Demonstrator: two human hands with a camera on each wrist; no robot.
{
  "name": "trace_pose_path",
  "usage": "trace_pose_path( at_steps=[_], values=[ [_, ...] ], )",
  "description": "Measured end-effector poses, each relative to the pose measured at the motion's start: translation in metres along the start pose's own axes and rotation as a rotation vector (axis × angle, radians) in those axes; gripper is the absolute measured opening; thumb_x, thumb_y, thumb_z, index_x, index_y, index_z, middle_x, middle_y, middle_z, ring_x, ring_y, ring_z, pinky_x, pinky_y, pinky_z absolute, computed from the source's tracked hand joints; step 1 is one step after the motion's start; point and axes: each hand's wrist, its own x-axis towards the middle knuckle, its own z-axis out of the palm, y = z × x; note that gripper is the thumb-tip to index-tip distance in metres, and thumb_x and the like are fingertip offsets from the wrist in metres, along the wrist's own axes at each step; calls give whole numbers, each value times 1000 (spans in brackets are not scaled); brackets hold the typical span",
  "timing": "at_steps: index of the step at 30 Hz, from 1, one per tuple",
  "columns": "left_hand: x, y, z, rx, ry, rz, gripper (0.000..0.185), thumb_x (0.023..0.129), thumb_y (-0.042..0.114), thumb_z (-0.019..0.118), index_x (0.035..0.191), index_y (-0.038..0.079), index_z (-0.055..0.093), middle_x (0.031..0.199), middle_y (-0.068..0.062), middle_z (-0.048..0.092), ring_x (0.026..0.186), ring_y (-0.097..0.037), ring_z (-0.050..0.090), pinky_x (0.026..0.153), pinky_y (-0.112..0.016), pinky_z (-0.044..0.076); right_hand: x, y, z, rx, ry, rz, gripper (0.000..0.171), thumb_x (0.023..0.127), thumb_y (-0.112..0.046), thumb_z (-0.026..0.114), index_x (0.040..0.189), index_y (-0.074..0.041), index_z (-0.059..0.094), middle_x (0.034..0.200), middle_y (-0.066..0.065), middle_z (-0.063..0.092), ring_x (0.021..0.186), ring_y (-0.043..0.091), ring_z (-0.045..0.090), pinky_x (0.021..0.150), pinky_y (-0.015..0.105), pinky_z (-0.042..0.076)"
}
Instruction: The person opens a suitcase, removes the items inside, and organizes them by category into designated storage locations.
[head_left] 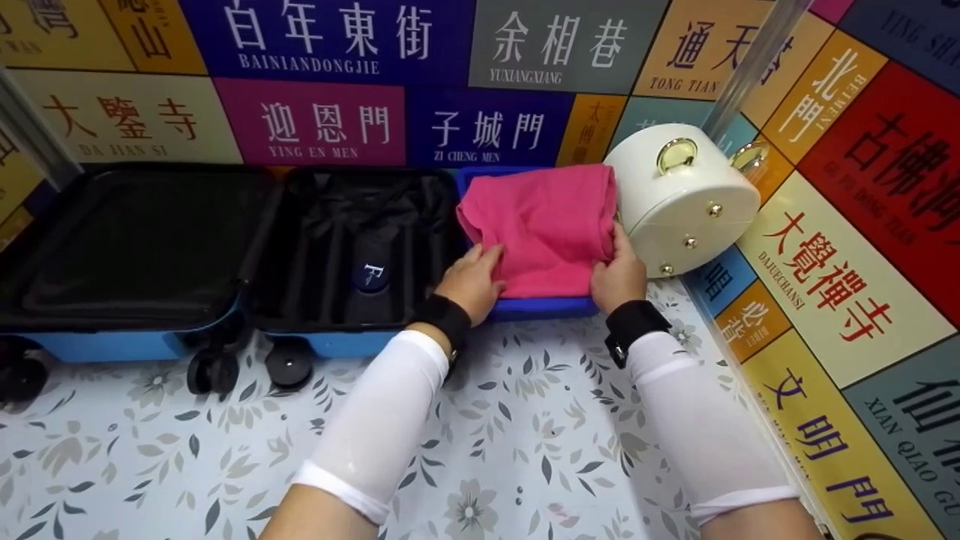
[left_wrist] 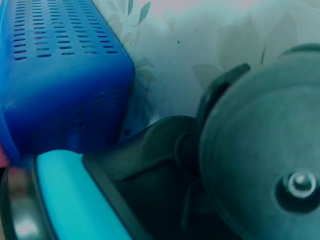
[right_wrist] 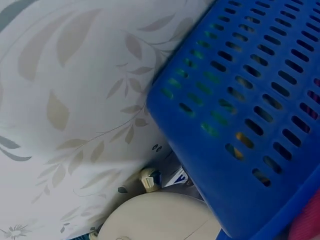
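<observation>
A folded pink cloth [head_left: 544, 232] lies on top of a blue plastic basket [head_left: 540, 307] in the head view. My left hand [head_left: 471, 281] holds the cloth at its lower left edge, thumb and fingers bent against it. At the right edge, my right hand [head_left: 621, 274] grips the same cloth, with its fingers reaching up along the side. Neither wrist view has a hand in it. The left one catches the slotted basket wall [left_wrist: 65, 65], and the right one has that basket [right_wrist: 215, 100] with a strip of pink cloth [right_wrist: 306, 220] at its rim.
An open suitcase [head_left: 120, 343], black inside with a blue shell, lies left of the basket; its wheel [left_wrist: 260, 140] fills the left wrist view. Right of the basket leans a white round case [head_left: 675, 195] with gold handles. Panels with lettering [head_left: 315, 45] stand behind the floral surface [head_left: 480, 450].
</observation>
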Motion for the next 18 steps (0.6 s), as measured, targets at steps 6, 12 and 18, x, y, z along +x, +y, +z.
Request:
trace_pose_path(
  at_steps=[6, 12, 18],
  values=[
    [-5, 2, 2, 113, -40, -42, 63, 109, 38, 55, 166, 20, 36, 169, -13, 40, 159, -29, 34, 130, -53, 24, -2, 1, 6, -106, -22, -40, 91, 90, 9, 50, 170, -20, 20, 167, 13, 43, 141, 51, 48, 122, 54, 37],
    [-10, 5, 5, 188, -94, -53, 70, 109, 54, 45, 168, 20, 29, 172, -11, 33, 164, -30, 20, 131, -60, 14, -5, 8, 11, -210, -79, -62, 93, 91, 8, 48, 171, -23, 13, 177, 14, 18, 152, 55, 22, 127, 64, 14],
    [-7, 4, 11, 246, -123, -55, 110, 87, 83, 60, 169, 19, 26, 176, -7, 25, 165, -30, 14, 131, -62, 10, -8, 12, 12, -287, -168, -84, 95, 92, -5, 48, 171, -18, -3, 178, 16, 1, 157, 59, 10, 129, 69, 4]
  ],
)
